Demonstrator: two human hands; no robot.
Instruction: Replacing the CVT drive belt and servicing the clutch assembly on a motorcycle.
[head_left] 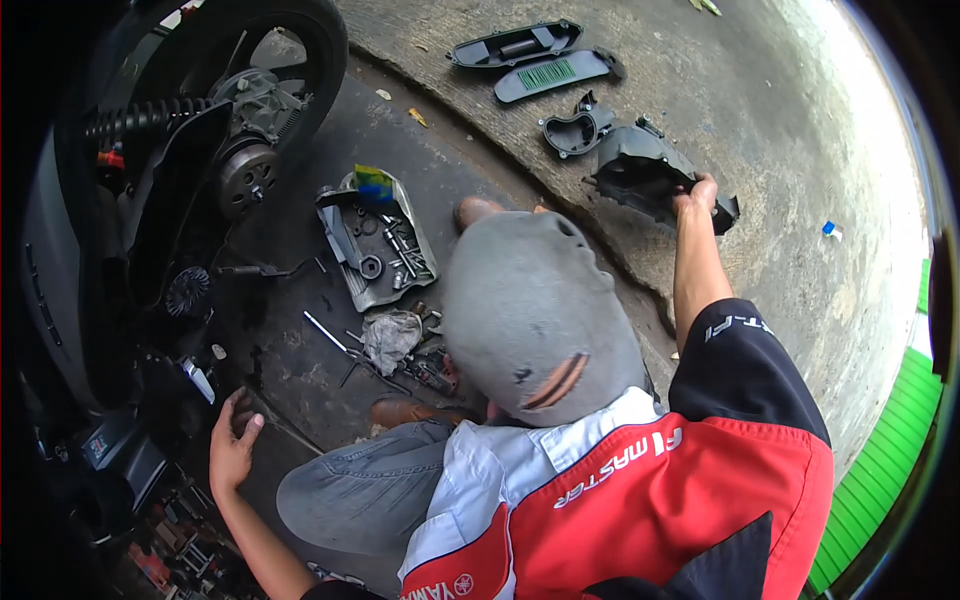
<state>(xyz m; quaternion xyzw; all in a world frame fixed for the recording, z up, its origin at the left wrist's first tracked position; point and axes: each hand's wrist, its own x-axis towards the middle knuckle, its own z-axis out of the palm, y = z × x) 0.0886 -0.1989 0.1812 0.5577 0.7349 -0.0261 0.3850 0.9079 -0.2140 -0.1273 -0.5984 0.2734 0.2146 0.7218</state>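
Note:
My right hand (697, 193) reaches out to the right and grips the edge of a black scooter engine cover (645, 165), a deep, hollow shell resting on the concrete. The fingertips inside the shell are partly hidden. A smaller black housing (577, 131) with an open middle lies against its left side. On the left, my left hand (234, 440) hovers low beside the scooter, fingers slightly curled and thumb apart, with nothing visible in it. Nearest to it is a small silvery metal piece (198, 380).
The scooter's rear wheel (325, 60) and exposed drive pulley (247, 181) stand at left. A tray (424, 248) holds sockets and small parts; a rag (392, 340) and tools lie below. An air filter (553, 77) and its black case (515, 46) lie farther off.

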